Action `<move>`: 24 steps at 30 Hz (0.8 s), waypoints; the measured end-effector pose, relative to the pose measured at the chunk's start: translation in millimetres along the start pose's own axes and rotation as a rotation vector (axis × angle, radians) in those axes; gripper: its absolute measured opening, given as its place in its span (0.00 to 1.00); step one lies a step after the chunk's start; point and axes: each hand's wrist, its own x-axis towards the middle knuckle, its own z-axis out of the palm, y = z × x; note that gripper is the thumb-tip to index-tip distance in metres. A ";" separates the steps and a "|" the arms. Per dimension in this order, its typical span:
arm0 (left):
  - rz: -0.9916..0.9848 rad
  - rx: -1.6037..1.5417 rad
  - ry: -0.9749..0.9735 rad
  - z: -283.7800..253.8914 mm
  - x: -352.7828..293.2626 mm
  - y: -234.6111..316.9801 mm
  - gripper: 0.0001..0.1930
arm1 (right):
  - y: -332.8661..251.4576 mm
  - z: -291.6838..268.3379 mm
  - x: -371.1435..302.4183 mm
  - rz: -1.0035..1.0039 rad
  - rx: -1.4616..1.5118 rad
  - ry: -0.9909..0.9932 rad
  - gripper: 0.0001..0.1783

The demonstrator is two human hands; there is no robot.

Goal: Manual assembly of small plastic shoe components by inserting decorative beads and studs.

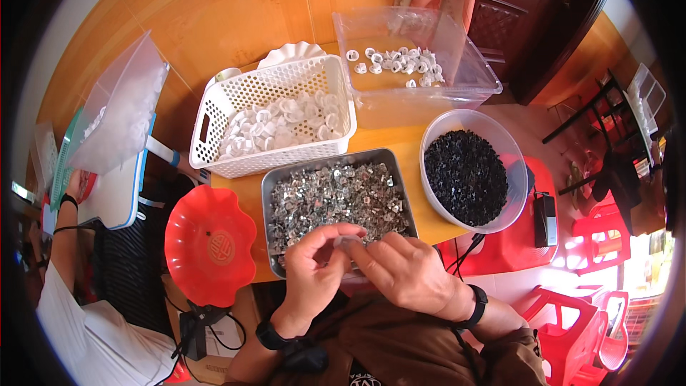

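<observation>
Over the near edge of a metal tray [401,171] full of small shiny metal pieces [336,196], my two hands meet. Between the thumb and fingers of my left hand [312,275] is a small white plastic part [346,241]. My right hand [414,271] has its fingers curled closed, with the fingertips against that part; whatever else they may pinch is hidden. Behind the tray, a white perforated basket [271,164] contains many similar white plastic parts [282,123]. A round translucent tub [516,171] of small black pieces [466,179] stands right of the tray.
At the back right, a clear plastic bin [457,91] holds several white ring-shaped parts [411,63]. A red scalloped dish [193,218] sits left of the tray. On the left, another person's arm [66,243] reaches beside a tilted translucent bin [125,111]. Red stools [564,322] stand lower right.
</observation>
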 end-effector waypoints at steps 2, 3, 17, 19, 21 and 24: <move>0.026 -0.043 0.114 1.0 1.4 5.1 0.15 | 0.9 3.0 -0.9 0.114 0.175 0.047 0.19; 0.029 -0.050 0.081 -2.7 0.1 3.0 0.15 | 0.0 2.0 -4.9 0.270 0.402 0.100 0.19; -0.052 -0.234 0.031 5.7 1.1 8.8 0.08 | 20.5 -17.1 -26.0 0.545 0.463 0.283 0.15; -0.022 -0.257 0.065 4.6 1.0 8.5 0.07 | 31.8 -30.6 -31.1 0.625 0.411 0.292 0.15; -0.036 -0.261 0.094 0.6 -1.3 11.1 0.07 | 54.5 -46.0 -39.6 0.679 0.319 0.344 0.12; -0.026 -0.350 0.131 0.1 -2.1 10.7 0.08 | 96.7 -64.2 -65.5 0.833 0.098 0.278 0.11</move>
